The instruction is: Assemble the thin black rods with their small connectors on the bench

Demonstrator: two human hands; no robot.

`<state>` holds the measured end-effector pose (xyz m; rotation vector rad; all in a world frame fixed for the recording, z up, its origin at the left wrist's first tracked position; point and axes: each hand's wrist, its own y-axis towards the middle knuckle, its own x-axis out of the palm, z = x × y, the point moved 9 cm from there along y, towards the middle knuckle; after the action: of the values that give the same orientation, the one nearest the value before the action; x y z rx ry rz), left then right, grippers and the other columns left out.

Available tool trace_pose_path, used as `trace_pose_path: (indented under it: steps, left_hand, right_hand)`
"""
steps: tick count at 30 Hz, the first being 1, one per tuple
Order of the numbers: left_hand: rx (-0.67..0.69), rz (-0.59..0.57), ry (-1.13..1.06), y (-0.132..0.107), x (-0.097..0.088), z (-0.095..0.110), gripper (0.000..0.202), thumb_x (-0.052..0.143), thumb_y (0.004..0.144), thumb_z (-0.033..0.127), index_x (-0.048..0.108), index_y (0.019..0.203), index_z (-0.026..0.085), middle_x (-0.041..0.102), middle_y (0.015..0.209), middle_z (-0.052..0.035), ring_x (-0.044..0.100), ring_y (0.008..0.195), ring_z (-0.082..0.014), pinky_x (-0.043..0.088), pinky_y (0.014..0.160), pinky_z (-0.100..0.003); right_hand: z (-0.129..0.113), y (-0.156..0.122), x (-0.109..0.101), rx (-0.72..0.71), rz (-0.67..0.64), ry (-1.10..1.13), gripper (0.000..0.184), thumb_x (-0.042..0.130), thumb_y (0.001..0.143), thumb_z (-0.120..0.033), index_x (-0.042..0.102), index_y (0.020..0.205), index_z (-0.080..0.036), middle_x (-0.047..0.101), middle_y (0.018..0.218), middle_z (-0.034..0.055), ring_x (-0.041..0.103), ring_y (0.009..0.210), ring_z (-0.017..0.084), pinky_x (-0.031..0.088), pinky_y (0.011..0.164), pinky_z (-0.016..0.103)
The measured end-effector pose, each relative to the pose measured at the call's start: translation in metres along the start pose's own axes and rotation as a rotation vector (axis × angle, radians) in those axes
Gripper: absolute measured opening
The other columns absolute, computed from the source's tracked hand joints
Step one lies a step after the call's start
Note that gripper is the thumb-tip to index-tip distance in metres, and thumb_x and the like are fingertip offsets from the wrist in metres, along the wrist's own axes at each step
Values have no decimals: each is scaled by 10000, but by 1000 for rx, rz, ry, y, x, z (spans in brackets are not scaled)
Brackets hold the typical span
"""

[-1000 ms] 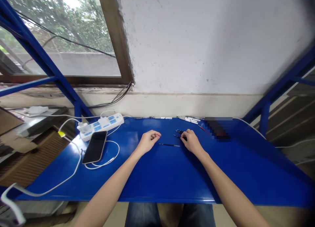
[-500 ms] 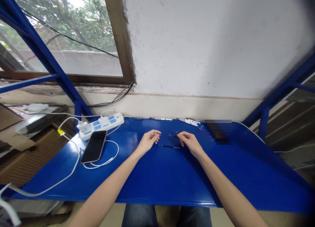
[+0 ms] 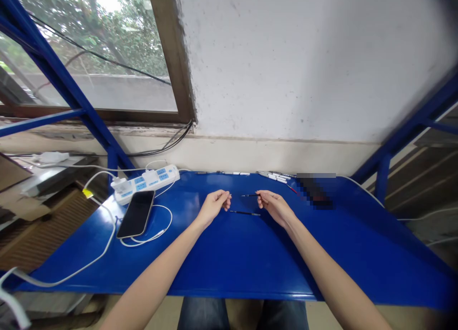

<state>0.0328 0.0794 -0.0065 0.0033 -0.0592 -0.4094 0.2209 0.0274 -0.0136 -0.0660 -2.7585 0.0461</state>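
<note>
Right grip (image 3: pixel 274 207): pinching a dark pen refill (image 3: pixel 249 195) over the tabletop (image 3: pixel 246 263)
Left grip (image 3: pixel 213 206): closed, contents unclear
Handling: likely light, stiff, slick; tip (image 3: pixel 243 195) probably delicate
Hold: mid-length, lightly

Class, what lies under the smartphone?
Blue table shows around the smartphone; a white cable meets its right and lower edges. Whatever lies directly beneath is covered.
</note>
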Motion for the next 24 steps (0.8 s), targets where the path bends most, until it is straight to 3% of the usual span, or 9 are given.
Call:
trace_pose_path:
  steps: [4,11,17,24]
  left_hand:
    - [-10,13,-20,-2,1,0,418,597,770,561,533,697,154,566,511,13,518,436,-105,416,443,-227]
    - [68,115,-48,-3,-12,15,340,705,725,443,595,776,125,713,735,-77,657,627,-149,529,650,-287]
    - [83,77,-142,-3,-5,17,374,794,640,384,586,824,134,741,842,-97,701,787,-200,546,774,-347]
    - [100,26,-105,-5,5,18,356,778,670,387,578,827,137,744,844,-102,705,801,-209,546,792,-361]
  right_hand:
    - [-2,-2,5,-11,-28,13,325,744,700,-425,712,893,-165,629,776,53,569,721,160,462,631,291]
    - [1,-2,9,-9,-65,18,316,689,758,-429,700,954,-181,673,890,76,624,823,188,484,686,304]
    - [1,-2,12,-7,-88,55,298,689,767,-410,705,956,-180,686,900,78,635,840,185,483,701,299]
    - [0,-5,17,-7,-117,64,286,683,781,-399,709,965,-181,690,917,82,638,853,184,486,715,301]
